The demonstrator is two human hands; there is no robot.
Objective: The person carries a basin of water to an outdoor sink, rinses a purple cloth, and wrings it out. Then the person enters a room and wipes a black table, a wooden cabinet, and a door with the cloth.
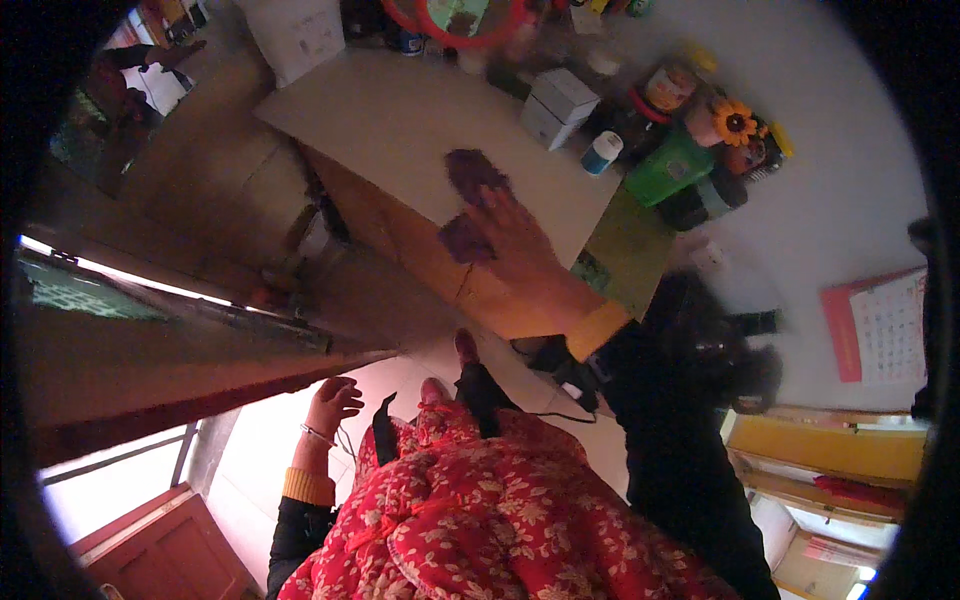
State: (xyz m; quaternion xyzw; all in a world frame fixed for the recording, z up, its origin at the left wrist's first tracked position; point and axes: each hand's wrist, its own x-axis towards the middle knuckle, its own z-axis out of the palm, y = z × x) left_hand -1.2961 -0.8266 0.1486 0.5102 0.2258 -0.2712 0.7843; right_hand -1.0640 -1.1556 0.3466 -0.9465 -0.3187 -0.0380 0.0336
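Observation:
My right hand (517, 232) lies over a dark purple cloth (471, 171), pressing it on a pale tabletop (375, 120) near its front edge. Parts of the cloth show on both sides of the fingers; what lies under the palm is hidden. My left hand (334, 405) hangs at my side over the floor, a bracelet at its wrist. Its fingers are loosely bent and apart, with nothing in them. A red floral quilted garment (480, 517) covers my front.
Along the table's back stand a white box (559, 109), a white-and-blue bottle (602, 153), a green container (669, 169) and a red-framed mirror (480, 37). A white bin-like container (296, 37) is at the far left corner. A cord (577, 418) crosses the tiled floor.

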